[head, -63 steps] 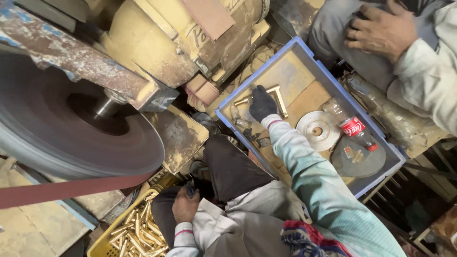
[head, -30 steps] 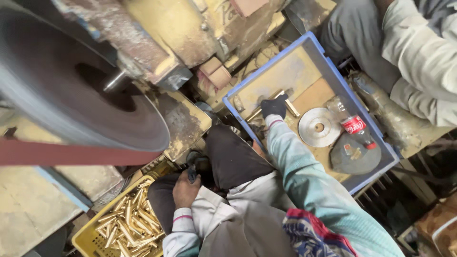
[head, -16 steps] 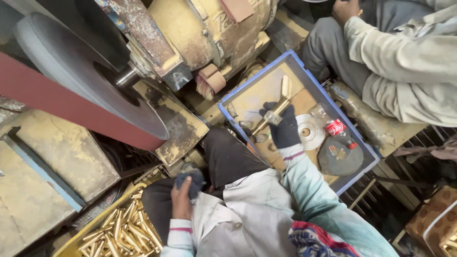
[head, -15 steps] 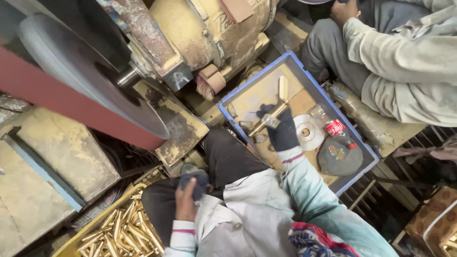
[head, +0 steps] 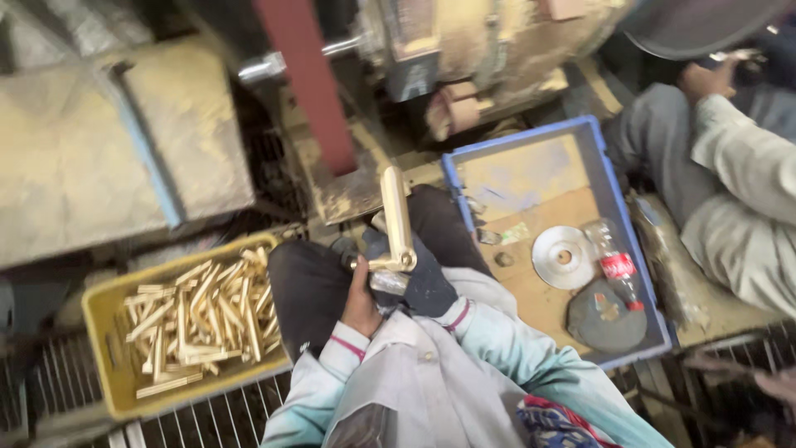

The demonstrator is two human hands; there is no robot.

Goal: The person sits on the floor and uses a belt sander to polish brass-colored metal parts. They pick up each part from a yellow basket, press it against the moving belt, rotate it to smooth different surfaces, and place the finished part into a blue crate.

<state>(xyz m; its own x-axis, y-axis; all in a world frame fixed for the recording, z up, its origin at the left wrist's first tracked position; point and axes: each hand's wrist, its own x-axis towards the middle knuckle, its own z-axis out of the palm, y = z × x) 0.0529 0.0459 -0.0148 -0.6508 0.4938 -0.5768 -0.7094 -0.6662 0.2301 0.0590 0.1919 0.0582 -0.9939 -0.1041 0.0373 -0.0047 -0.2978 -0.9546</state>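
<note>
- The person's two hands meet over the lap, both on a brass handle that stands nearly upright in front of the knees, its bent lower end down between the hands.
- The right hand, in a dark glove, is closed around the lower end of the handle.
- The left hand, bare, has its fingers curled onto the same lower end from the other side.
- To the person's left a yellow crate sits on a metal grate, holding a loose heap of brass rods.
- To the right a blue tray holds a silver disc, a plastic bottle lying on its side, and a dark round pad.
- Just ahead a dark red belt runs up past a dusty motor.
- Another person's hand and pale sleeve show at the far right, well apart.
</note>
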